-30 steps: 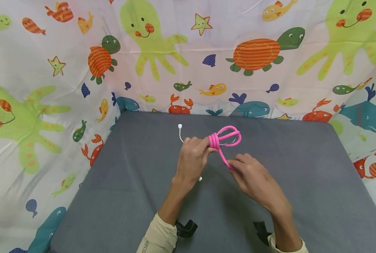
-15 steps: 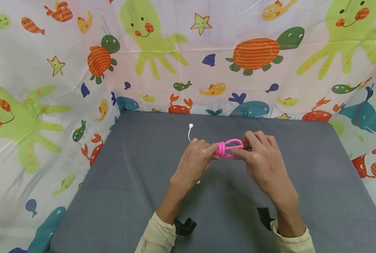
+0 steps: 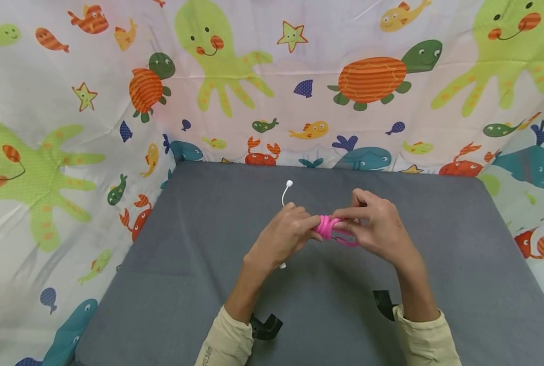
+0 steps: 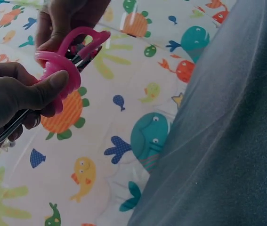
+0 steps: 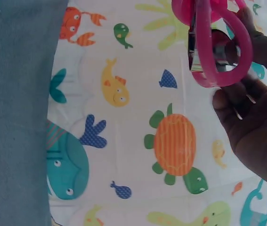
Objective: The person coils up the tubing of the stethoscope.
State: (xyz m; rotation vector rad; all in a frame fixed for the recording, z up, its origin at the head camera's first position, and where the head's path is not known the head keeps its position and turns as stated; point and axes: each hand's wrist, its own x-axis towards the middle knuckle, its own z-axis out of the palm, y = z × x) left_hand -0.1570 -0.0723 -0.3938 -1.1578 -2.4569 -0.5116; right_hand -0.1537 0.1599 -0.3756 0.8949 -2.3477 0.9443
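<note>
A stethoscope with pink tubing [image 3: 325, 227], wound into a tight coil, is held up over the table between both hands. My left hand [image 3: 281, 236] grips the coil's left part with thumb and fingers. One white ear tip [image 3: 289, 183] sticks out beyond that hand, the other ear tip [image 3: 283, 265] below it. My right hand [image 3: 381, 223] pinches the tubing at the coil's right side. In the right wrist view a pink loop [image 5: 208, 66] hangs near the right fingers, with a shiny metal part [image 5: 225, 52] behind it. The left wrist view shows the thumb [image 4: 53, 87] pressing the coil.
A grey cloth covers the table [image 3: 185, 244]. Behind and at the sides hangs a white curtain [image 3: 235, 127] printed with sea animals. Black straps [image 3: 266, 327] sit at both wrists, near the beige sleeves [image 3: 230, 335].
My right hand has gone from the tubing's lower strand up to the loop end, then in toward the coil. The stethoscope has shifted slightly right and down with my left hand.
</note>
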